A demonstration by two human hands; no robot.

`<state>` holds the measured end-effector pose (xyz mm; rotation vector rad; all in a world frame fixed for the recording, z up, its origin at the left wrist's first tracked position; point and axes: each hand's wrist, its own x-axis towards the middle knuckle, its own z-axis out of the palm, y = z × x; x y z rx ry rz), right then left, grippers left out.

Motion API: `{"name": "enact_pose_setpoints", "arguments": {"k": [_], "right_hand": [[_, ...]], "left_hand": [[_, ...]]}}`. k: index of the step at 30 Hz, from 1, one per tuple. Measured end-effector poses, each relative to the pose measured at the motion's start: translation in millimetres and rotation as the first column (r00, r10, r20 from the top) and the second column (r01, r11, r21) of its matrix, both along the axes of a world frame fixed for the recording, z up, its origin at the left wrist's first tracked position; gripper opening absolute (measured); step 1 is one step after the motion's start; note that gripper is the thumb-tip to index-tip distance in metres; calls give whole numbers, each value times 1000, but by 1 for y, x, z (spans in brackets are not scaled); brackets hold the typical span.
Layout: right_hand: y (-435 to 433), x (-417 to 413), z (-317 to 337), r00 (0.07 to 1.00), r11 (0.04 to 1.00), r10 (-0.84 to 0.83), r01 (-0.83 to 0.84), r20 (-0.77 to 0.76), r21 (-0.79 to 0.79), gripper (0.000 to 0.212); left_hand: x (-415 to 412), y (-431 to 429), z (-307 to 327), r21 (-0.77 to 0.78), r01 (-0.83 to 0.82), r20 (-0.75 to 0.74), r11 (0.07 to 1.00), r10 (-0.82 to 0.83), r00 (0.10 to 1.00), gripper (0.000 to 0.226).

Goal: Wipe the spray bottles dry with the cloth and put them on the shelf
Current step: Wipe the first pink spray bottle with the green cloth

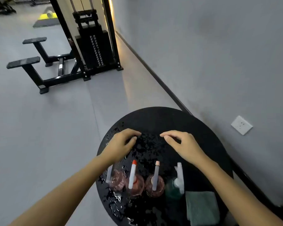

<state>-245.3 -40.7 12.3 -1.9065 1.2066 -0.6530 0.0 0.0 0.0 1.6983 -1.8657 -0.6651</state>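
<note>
Over the wet middle of the table, both hands hover with fingers loosely curled and nothing in them. The left hand bends its fingers down toward the tabletop. The right hand points its fingers leftward, thumb and forefinger close together but pinching nothing. A gap separates the two sets of fingertips; whether any tip touches the surface cannot be told.

Nearer the person than the hands, between the forearms, four bottles stand upright in a tight row, well short of the fingers. They are round-bodied. Three are translucent pink, and the green bottle ends the row on the right. Their slim spray heads point away, toward the hands: one pale, one white with a red tip, one grey with a peach tip, one white trigger.

Just right of the green bottle lies the cloth, a soft, folded green rectangle at the near-right rim.

The table is round, black and matte, beaded with drops and small puddles on its left and near parts. Its far part looks dry.

Its right rim sits close to a smooth grey wall carrying a white square socket. To the left is open grey floor, with a black weight machine well apart at the far end.
</note>
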Motion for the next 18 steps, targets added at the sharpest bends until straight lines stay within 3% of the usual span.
{"name": "enact_pose_setpoints", "arguments": {"k": [12,18], "right_hand": [[65,-23,-86,1000,995,-10,10,1,-96,30],[126,-71,-117,959,903,-264,284,104,-324,32]], "left_hand": [[-28,62,-73,-126,-36,-31,991,32,999,26],[-17,131,-87,-345,-167,-143,924,124,982,25]]}}
